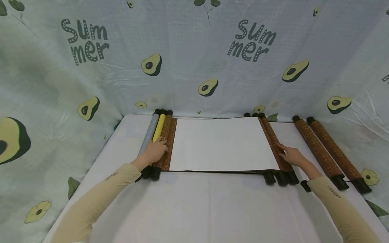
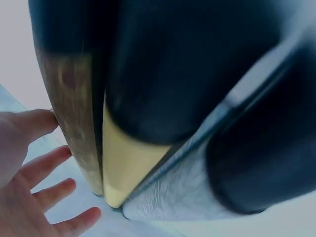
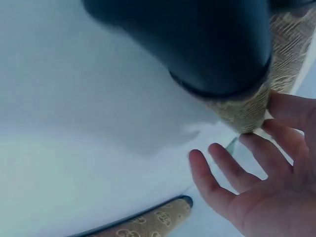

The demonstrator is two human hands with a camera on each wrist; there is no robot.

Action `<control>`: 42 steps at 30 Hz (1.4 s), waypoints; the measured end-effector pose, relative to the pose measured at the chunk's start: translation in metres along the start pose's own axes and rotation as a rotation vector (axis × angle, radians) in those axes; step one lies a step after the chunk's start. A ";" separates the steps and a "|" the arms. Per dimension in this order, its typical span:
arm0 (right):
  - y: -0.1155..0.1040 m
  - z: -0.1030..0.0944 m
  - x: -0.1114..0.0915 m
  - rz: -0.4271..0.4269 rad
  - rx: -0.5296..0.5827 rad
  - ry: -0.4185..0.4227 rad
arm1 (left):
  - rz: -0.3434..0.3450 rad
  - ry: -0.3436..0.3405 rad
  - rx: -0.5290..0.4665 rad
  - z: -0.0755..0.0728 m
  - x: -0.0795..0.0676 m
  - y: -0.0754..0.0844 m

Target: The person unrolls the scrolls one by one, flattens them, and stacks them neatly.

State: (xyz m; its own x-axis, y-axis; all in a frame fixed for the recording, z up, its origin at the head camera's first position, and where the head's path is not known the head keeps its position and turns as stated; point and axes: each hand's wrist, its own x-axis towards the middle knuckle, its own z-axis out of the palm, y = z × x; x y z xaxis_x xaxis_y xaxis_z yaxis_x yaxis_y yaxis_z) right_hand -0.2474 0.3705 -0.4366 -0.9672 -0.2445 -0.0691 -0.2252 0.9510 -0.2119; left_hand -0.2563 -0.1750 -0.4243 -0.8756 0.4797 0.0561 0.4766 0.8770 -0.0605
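A white sheet (image 1: 222, 143) with brown patterned borders lies unrolled on the table, like a hanging scroll. My left hand (image 1: 156, 151) rests over the rolls at its left end: a brown patterned roll (image 1: 165, 130), a yellow roll (image 1: 159, 127) and a grey roll (image 1: 149, 131). In the left wrist view its fingers are spread, fingertips against the brown roll (image 2: 74, 113). At the sheet's right end my right hand (image 1: 293, 156) touches a brown patterned roll (image 1: 275, 143) from its outer side. The right wrist view shows thumb and fingertips against that roll (image 3: 242, 113), other fingers extended.
Two more brown rolls with black ends, one nearer (image 1: 319, 150) and one farther right (image 1: 335, 152), lie at the table's right side. Several black roll ends (image 1: 282, 179) jut past the sheet's front edge. A printed cloth (image 1: 182, 44) hangs behind the white table (image 1: 197, 209).
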 end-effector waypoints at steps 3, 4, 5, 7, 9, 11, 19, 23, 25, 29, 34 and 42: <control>-0.004 0.002 -0.018 -0.040 -0.014 0.008 | 0.054 -0.023 0.024 -0.001 -0.019 0.007; -0.006 0.003 -0.024 -0.045 -0.010 0.010 | 0.065 -0.037 0.026 -0.001 -0.025 0.009; -0.008 0.004 -0.029 -0.048 -0.010 0.009 | 0.072 -0.056 0.022 0.000 -0.030 0.010; -0.011 0.006 -0.040 -0.061 -0.001 0.019 | 0.079 -0.093 -0.003 0.000 -0.040 0.012; -0.016 0.009 -0.050 -0.063 0.000 0.025 | 0.082 -0.129 -0.038 0.001 -0.048 0.014; -0.020 0.011 -0.059 -0.062 0.005 0.027 | 0.085 -0.155 -0.066 0.001 -0.055 0.015; -0.027 0.012 -0.085 0.024 0.054 -0.113 | 0.122 -0.116 -0.024 0.000 -0.066 0.017; -0.029 0.011 -0.089 0.072 -0.007 -0.151 | 0.115 -0.116 0.001 0.000 -0.066 0.018; -0.032 0.010 -0.089 0.097 -0.038 -0.159 | 0.109 -0.119 0.006 0.000 -0.065 0.018; -0.037 0.006 -0.087 0.117 -0.098 -0.150 | 0.094 -0.118 0.002 0.002 -0.065 0.015; -0.042 0.003 -0.083 0.139 -0.137 -0.159 | 0.091 -0.102 -0.011 0.003 -0.065 0.014; -0.045 0.003 -0.080 0.145 -0.131 -0.166 | 0.058 -0.114 -0.014 0.003 -0.063 0.013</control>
State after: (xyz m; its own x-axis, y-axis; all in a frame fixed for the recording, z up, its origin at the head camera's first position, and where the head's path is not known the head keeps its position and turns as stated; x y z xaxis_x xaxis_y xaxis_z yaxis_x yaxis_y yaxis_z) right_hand -0.1595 0.3470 -0.4243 -0.9605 -0.1208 -0.2508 -0.1089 0.9922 -0.0606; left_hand -0.1950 -0.1939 -0.4314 -0.8492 0.5246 -0.0605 0.5274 0.8483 -0.0469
